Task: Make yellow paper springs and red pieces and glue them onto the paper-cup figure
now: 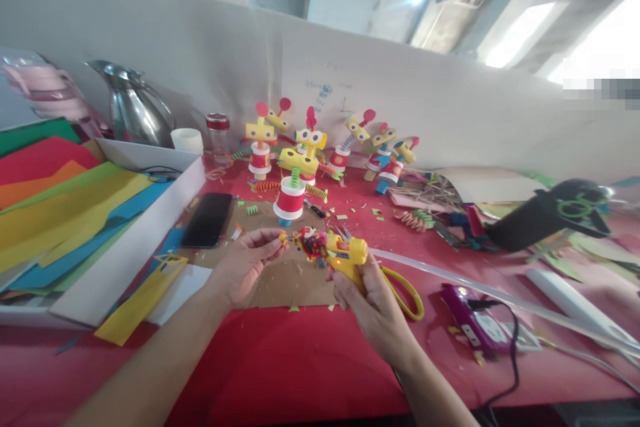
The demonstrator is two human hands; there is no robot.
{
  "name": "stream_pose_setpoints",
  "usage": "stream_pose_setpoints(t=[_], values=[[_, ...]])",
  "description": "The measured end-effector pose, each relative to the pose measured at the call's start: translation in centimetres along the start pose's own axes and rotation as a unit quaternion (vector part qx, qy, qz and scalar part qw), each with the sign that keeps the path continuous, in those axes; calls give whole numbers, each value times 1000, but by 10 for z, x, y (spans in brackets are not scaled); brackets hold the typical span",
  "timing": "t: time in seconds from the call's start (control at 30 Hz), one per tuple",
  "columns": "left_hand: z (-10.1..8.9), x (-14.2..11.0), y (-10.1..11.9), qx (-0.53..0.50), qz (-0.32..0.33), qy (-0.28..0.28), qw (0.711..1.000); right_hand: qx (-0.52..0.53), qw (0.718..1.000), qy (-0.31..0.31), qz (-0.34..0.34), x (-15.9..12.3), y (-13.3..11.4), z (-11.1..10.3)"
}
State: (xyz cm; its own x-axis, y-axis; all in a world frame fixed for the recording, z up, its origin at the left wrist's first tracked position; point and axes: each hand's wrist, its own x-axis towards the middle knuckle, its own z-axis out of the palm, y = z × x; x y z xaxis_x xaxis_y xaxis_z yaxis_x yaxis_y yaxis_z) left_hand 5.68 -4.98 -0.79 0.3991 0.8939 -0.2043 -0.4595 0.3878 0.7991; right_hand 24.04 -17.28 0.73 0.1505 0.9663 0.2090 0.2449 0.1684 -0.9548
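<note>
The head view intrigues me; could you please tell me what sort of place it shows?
Probably a craft workspace: the right hand holds what looks like a yellow glue gun, paper-cup figures stand in a cluster, and a white box holds coloured paper sheets.

- Left forearm point(165, 340): bare, slanting up and inward from the lower left.
- Left hand point(245, 267): bent inward, thumb point(271, 249) and forefinger point(267, 235) pinched together — reaching toward the right.
- Right forearm point(433, 377): bare, rising from the lower right.
- Right hand point(373, 310): curled in a grip — near the left hand, not touching it.
</note>
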Motion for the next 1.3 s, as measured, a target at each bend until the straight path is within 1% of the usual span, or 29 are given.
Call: stream_pose_setpoints(t=[0.17, 0.33, 0.6, 0.87, 1.13, 1.3], values=[[0, 1, 1, -11, -2, 4, 1000, 67, 998, 1, 8, 4, -10, -2], [1, 0, 2, -11, 1, -2, 1000, 105, 995, -1, -2, 10, -11, -1], [1, -1, 3, -6, 13, -12, 1000, 99, 995, -12, 11, 8, -8, 2], [3, -1, 4, -15, 12, 4, 1000, 92, 995, -16, 18, 7, -8, 4], [1, 0, 4, -34, 23, 13, 999, 86, 996, -11, 9, 5, -9, 1], [3, -2, 6, -45, 11, 10, 999, 89, 996, -5, 3, 3, -12, -1]])
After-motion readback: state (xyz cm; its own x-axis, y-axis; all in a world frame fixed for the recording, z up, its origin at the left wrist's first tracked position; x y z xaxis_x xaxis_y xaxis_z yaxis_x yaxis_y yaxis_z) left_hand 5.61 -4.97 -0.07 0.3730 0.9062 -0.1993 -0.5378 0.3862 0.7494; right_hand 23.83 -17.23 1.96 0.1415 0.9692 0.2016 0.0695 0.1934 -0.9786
